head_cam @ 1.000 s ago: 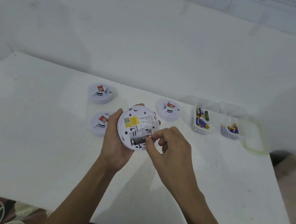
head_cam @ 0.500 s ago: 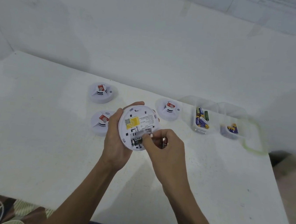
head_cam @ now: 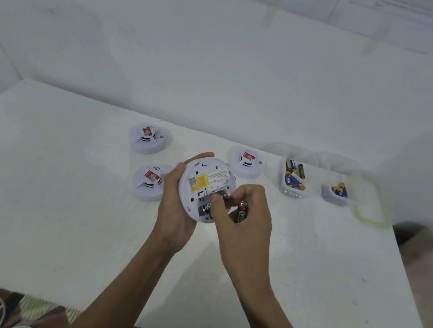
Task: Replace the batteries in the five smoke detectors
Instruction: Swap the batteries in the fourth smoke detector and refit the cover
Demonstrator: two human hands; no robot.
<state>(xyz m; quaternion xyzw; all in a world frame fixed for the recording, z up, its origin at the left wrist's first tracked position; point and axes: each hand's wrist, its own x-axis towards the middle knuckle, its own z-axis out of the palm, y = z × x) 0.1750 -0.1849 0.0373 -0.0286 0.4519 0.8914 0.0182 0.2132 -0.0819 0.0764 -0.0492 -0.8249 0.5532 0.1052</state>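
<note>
My left hand (head_cam: pixel 176 207) grips a white round smoke detector (head_cam: pixel 205 181), turned back side up above the table, with a yellow label and an open battery bay. One black battery (head_cam: pixel 205 207) lies in the bay. My right hand (head_cam: pixel 244 220) pinches a second black battery (head_cam: pixel 225 195) at the bay's upper slot with thumb and forefinger. A third black battery (head_cam: pixel 242 212) is tucked under its other fingers. Three more detectors stand on the table: one far left (head_cam: pixel 148 138), one near left (head_cam: pixel 149 181), one right (head_cam: pixel 246 161).
A clear tub (head_cam: pixel 293 182) with several blue-and-yellow batteries sits to the right, and a smaller tub (head_cam: pixel 336 193) with a few batteries beyond it. A clear lid (head_cam: pixel 370 212) lies by the table's right edge. The white table (head_cam: pixel 44 212) meets a wall behind.
My right hand has turned so the spare battery in its palm shows, and its fingertips have lifted a battery at the bay's upper slot. The left hand keeps the detector steady.
</note>
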